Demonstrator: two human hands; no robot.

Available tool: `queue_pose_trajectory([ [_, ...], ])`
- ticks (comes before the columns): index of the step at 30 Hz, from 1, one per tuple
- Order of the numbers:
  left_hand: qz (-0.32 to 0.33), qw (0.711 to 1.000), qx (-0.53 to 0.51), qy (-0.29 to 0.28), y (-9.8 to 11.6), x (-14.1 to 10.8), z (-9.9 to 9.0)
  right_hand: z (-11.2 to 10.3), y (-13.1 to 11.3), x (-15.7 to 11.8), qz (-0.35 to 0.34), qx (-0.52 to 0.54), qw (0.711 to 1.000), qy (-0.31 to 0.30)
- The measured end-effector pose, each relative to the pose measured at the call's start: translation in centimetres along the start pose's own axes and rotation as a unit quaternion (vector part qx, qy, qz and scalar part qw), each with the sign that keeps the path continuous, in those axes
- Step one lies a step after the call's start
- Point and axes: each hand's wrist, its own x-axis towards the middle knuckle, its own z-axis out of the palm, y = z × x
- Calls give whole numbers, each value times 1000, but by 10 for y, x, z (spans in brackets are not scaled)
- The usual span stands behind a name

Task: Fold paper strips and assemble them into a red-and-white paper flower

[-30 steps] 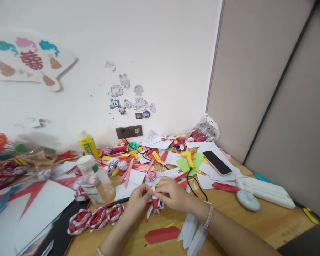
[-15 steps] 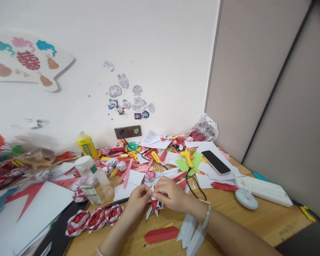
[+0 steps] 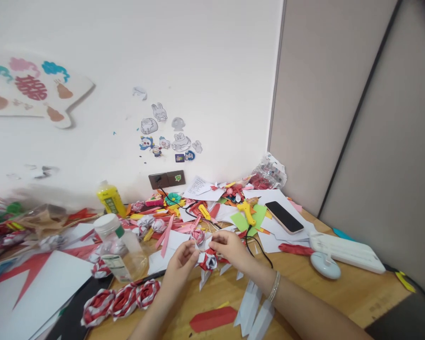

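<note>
A small red and white folded paper flower (image 3: 208, 261) with pointed white tips hangs between my hands over the wooden table (image 3: 286, 288). My left hand (image 3: 182, 259) pinches its left side with thumb and fingertips. On the flower's upper right, my right hand (image 3: 229, 246) grips with curled fingers, a white paper point showing near its fingertips. Below lie a folded red paper strip (image 3: 212, 319) and several folded white paper strips (image 3: 248, 302), close to my right forearm. Three twisted red and white paper rosettes (image 3: 123, 301) rest left of my left forearm.
A clear jar with a white lid (image 3: 108, 226) and a yellow bottle (image 3: 111, 198) stand at the left. Paper scraps cover the back. A yellow glue gun (image 3: 247, 212) with a black cord, a phone (image 3: 284, 217) and a white lamp (image 3: 347, 252) are to the right.
My hands have moved slightly apart, with the paper flower between them showing more of its red and white front. The view has shifted a little.
</note>
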Motion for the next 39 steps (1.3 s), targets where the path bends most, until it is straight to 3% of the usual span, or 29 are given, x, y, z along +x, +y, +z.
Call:
queue_pose_trajectory([
  [6, 27, 998, 26, -56, 12, -6, -4, 5, -13, -9, -61, -86, 994, 36],
  [9, 64, 995, 65, -29, 13, -8, -3, 6, -19, -14, -112, -159, 980, 48],
  [15, 129, 982, 138, 23, 6, -10, 1, 8, -15, -17, -199, -276, 935, 96],
  [26, 224, 948, 225, 11, 11, -13, -2, 5, -13, -18, -392, -379, 836, 59],
  [34, 313, 909, 266, 71, 4, -19, 0, 5, -16, -19, -411, -403, 815, 65],
  [39, 329, 903, 273, 39, 9, -18, -5, 4, -15, -20, -416, -411, 810, 40],
])
